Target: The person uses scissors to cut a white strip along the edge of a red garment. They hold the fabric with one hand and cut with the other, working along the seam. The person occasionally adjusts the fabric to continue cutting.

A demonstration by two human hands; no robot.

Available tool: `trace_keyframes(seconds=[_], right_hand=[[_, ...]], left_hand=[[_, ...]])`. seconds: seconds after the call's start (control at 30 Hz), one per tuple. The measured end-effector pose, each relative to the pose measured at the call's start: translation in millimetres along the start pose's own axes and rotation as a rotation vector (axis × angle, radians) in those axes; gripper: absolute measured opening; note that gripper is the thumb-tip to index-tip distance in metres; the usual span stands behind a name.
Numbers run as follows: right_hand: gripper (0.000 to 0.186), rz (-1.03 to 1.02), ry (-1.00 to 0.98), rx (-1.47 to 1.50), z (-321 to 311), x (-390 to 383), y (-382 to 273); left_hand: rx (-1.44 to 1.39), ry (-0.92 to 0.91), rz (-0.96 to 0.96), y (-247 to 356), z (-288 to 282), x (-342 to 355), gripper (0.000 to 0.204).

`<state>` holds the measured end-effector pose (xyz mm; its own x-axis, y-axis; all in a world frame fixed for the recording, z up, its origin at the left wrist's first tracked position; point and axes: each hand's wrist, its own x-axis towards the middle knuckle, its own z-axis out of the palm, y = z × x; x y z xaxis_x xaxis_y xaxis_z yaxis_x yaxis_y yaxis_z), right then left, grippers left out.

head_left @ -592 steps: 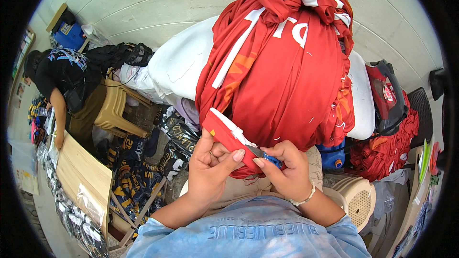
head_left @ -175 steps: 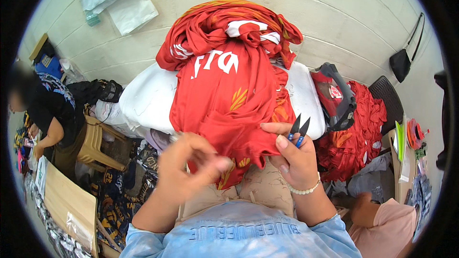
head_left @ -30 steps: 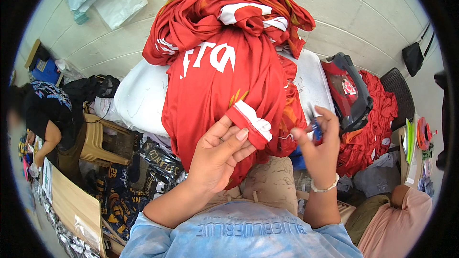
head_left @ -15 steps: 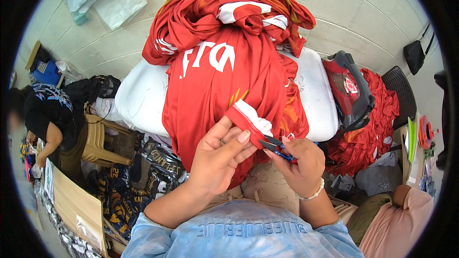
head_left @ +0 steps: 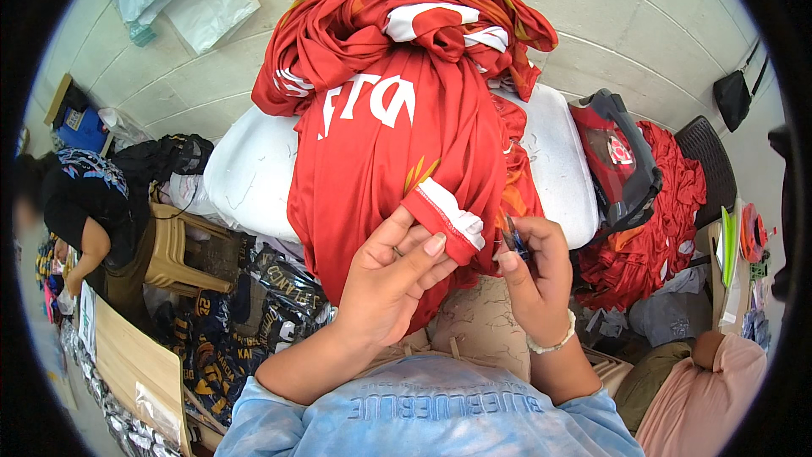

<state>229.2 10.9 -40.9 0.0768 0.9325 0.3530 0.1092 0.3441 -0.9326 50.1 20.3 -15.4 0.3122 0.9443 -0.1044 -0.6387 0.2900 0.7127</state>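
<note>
Between the thumb and fingers of my left hand is a folded red fabric band with a white inner side and a stitched seam. My right hand is closed round small thread snips with dark blades and blue handles, partly hidden by my fingers. Their blades point up, a little to the right of the band and apart from it. Beneath both hands spreads a big heap of red jerseys with white lettering and yellow-orange accents. It hangs over the white padded table toward my lap.
Right of the table stands a grey and red pet carrier, beside more red garments. To the left are a tan plastic stool, dark packed garments and a person in black. Another person in pink sits at lower right.
My right hand has drawn the snips away from the band to the right and turned them upward. My left hand keeps its hold, almost unmoved.
</note>
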Motion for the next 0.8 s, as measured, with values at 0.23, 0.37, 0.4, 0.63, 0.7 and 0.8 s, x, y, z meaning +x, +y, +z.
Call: trace_keyframes(seconds=[0.23, 0.37, 0.4, 0.63, 0.7, 0.8], right_hand=[[0.037, -0.182, -0.156, -0.233, 5, -2, -6], [0.019, -0.287, -0.206, -0.302, 5, 3, -6], [0.018, -0.298, -0.216, -0.277, 4, 2, -7], [0.017, -0.219, -0.251, -0.158, 2, -3, -2], [0.016, -0.170, -0.256, -0.166, 1, -4, 1], [0.028, -0.096, -0.192, -0.083, 3, -9, 5]], left_hand=[[0.061, -0.097, 0.033, -6, -4, -1, 0.055], [0.132, -0.126, 0.137, -6, -6, -3, 0.058], [0.123, -0.097, 0.172, -5, -6, -3, 0.057], [0.048, -0.024, 0.249, -2, -16, -3, 0.050], [0.097, -0.012, 0.265, -3, -20, -3, 0.047], [0.201, -0.064, 0.292, -4, -24, -4, 0.051]])
